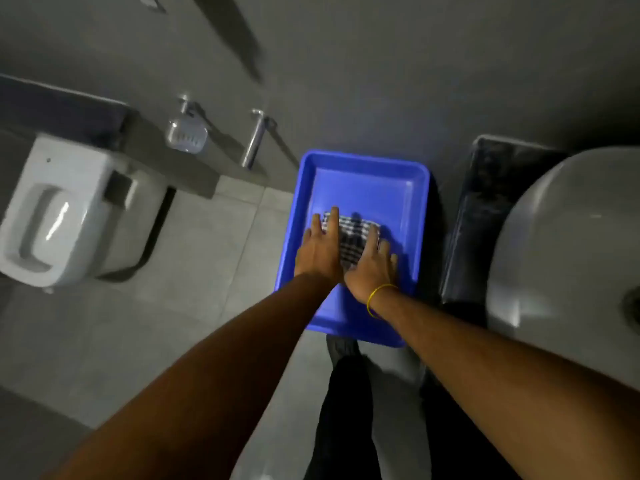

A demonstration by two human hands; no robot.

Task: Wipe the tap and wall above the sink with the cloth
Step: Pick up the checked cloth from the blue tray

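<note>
A striped dark-and-white cloth lies folded inside a blue plastic tray on the floor. My left hand rests flat on the cloth's left side, fingers spread. My right hand, with a yellow band at the wrist, lies flat on its right side. Both palms press down on the cloth and neither hand has closed around it. A white round sink is at the right edge; its tap is out of view. The grey wall rises behind the tray.
A white toilet stands at the left under a grey ledge. A soap holder and a metal spray handle hang on the wall left of the tray. A dark stone counter carries the sink. My dark-trousered legs are below.
</note>
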